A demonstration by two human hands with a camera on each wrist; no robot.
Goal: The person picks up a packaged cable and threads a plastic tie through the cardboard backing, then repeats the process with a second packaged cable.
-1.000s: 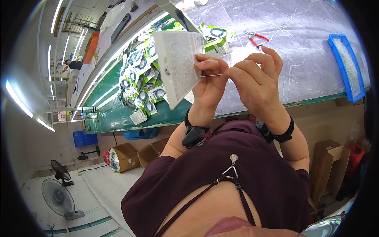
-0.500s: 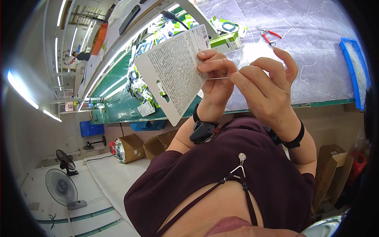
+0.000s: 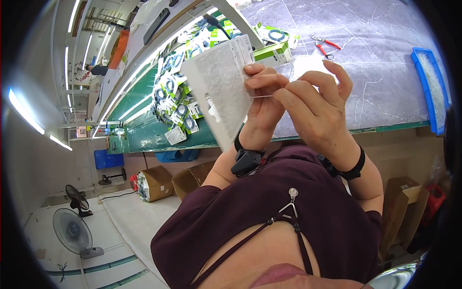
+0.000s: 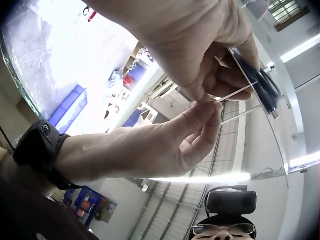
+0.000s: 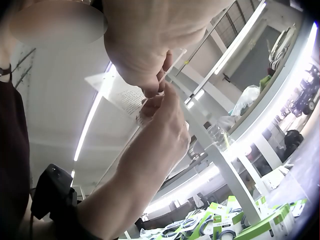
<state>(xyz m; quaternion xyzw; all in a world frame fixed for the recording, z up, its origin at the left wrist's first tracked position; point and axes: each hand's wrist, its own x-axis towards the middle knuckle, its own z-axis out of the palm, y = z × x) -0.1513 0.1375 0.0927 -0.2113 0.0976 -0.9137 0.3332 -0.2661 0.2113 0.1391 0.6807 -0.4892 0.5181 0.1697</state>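
A flat printed card (image 3: 219, 79) is raised above the table, tilted, with a dark coiled cable (image 4: 257, 80) on its far side in the left wrist view. My left hand (image 3: 263, 103) grips the card's right edge, fingers curled round it. Thin white ties (image 4: 235, 93) stick out from the card toward the fingertips. My right hand (image 3: 315, 103) pinches the end of a tie between thumb and forefinger, its other fingers bent and raised. The two hands' fingertips nearly meet in the left wrist view.
Many carded cables (image 3: 180, 110) lie piled on the green surface at left. A green-white box (image 3: 272, 54) and red-handled pliers (image 3: 328, 44) lie beyond the hands. A blue tray (image 3: 429, 89) of clear strips stands at right. Cardboard boxes (image 3: 158, 183) sit below.
The card turned to show its printed face half a second ago and has since tilted back to a pale, glaring angle. Both hands keep their hold and have shifted slightly.
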